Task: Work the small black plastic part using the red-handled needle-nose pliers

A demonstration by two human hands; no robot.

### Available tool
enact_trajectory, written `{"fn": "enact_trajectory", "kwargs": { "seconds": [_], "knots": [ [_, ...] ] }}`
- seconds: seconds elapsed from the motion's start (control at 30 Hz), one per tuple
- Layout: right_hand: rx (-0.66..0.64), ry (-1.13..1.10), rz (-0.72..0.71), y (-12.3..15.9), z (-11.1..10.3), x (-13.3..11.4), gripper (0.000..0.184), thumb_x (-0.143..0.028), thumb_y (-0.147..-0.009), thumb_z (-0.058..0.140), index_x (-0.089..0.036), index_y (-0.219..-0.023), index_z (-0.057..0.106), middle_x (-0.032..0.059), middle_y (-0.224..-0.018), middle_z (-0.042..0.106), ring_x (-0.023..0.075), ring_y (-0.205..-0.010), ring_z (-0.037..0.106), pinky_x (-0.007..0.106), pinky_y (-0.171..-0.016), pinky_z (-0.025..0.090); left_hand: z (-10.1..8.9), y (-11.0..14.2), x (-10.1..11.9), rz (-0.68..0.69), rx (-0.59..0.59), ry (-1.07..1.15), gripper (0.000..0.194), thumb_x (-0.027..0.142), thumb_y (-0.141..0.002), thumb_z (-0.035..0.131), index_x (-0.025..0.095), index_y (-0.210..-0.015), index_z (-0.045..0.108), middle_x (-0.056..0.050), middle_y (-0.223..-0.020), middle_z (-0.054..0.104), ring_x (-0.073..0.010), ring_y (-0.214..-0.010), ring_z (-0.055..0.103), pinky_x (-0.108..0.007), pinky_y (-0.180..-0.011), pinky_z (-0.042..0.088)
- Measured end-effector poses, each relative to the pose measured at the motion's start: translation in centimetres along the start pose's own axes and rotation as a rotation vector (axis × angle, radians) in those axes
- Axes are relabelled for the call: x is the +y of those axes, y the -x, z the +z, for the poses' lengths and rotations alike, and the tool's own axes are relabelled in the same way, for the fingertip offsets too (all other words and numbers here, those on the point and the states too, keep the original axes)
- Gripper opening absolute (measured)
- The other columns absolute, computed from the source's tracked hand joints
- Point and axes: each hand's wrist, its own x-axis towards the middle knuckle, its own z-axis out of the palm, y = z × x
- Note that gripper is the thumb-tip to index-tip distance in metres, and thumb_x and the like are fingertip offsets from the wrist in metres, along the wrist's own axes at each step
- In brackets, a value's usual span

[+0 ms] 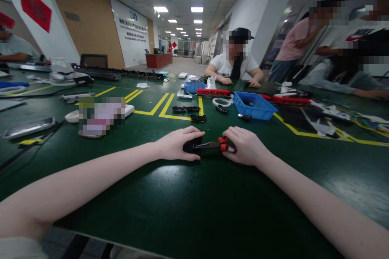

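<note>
In the middle of the green table, my left hand [179, 143] is closed around a small black part [189, 146], thumb on the near side and fingers on the far side. Much of that part is hidden in the hand. My right hand [244, 145] grips the red and black handles of needle-nose pliers [209, 145]. The jaws point left and their tip meets the black part; whether they pinch it I cannot tell. Beyond my hands lie a small black assembly [198, 117] and a longer one [186, 109].
A blue bin [254, 106] holding dark pieces stands beyond my right hand, near a white cable coil [221, 102]. Across the table sits a person in a black cap [240, 62]. A blurred-out phone-like object [102, 117] lies to the left. Yellow tape [164, 107] marks the tabletop.
</note>
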Motion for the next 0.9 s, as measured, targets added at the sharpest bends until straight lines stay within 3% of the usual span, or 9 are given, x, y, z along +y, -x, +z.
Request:
{"fn": "enact_trajectory", "kwargs": {
  "seconds": [0.2, 0.53, 0.9],
  "knots": [
    [-0.008, 0.001, -0.003, 0.01, -0.05, 0.01, 0.027, -0.032, -0.072, 0.063, -0.015, -0.092, 0.057, 0.0107, -0.089, 0.063, 0.0222, -0.078, 0.057, 0.032, -0.068, 0.043, -0.05, -0.04, 0.05, -0.016, -0.018, -0.004, 0.074, 0.039, -0.079, 0.072, 0.021, -0.144, 0.040, -0.013, -0.132, 0.051, -0.0270, -0.117, 0.056, -0.043, -0.100, 0.047],
    [-0.009, -0.016, 0.002, 0.00, -0.09, -0.06, 0.025, -0.031, -0.073, 0.062, -0.016, -0.091, 0.056, 0.0105, -0.087, 0.062, 0.0226, -0.077, 0.057, 0.033, -0.068, 0.043, -0.12, -0.09, 0.35, 0.117, 0.013, -0.037, 0.082, 0.029, -0.079, 0.070, 0.023, -0.148, 0.029, -0.014, -0.136, 0.046, -0.0270, -0.124, 0.049, -0.043, -0.104, 0.044],
    [-0.012, -0.033, 0.004, 0.02, -0.15, -0.07, 0.025, -0.031, -0.073, 0.063, -0.017, -0.092, 0.056, 0.0098, -0.088, 0.063, 0.0222, -0.077, 0.057, 0.032, -0.067, 0.043, -0.19, -0.11, 0.43, 0.033, -0.013, -0.047, 0.074, 0.036, -0.080, 0.070, 0.020, -0.144, 0.037, -0.014, -0.137, 0.048, -0.0279, -0.123, 0.052, -0.044, -0.103, 0.046]
  ]
}}
